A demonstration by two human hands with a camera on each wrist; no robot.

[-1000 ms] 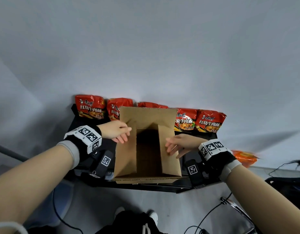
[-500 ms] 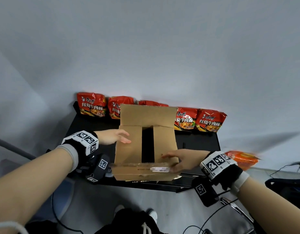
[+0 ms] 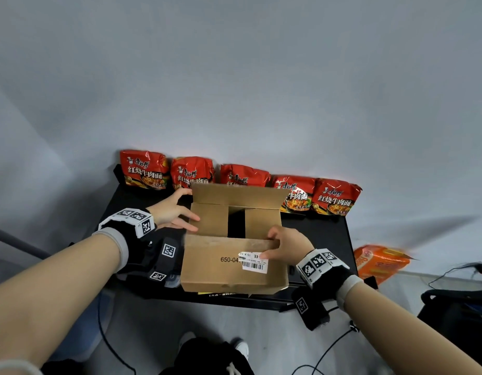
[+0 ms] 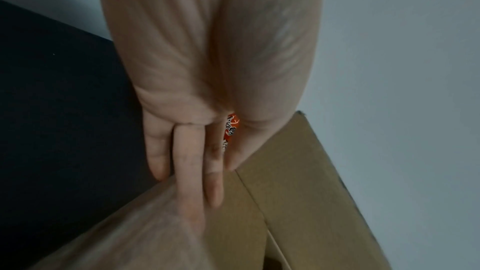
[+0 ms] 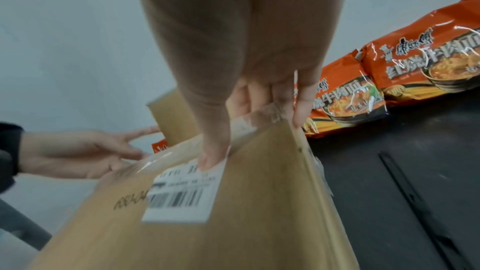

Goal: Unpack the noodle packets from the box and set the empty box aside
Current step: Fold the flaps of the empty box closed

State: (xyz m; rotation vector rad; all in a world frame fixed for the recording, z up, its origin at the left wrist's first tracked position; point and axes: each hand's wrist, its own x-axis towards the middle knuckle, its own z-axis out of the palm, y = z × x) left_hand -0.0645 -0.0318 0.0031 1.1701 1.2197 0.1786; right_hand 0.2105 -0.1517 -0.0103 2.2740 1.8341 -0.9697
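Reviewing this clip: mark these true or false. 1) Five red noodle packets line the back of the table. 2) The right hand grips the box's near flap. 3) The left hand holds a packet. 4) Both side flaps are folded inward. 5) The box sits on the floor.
1) True: five red noodle packets stand in a row on the black table.
2) True: the right hand pinches the near flap of the cardboard box.
3) False: the left hand lies open against the box.
4) True.
5) False: it rests on the table.
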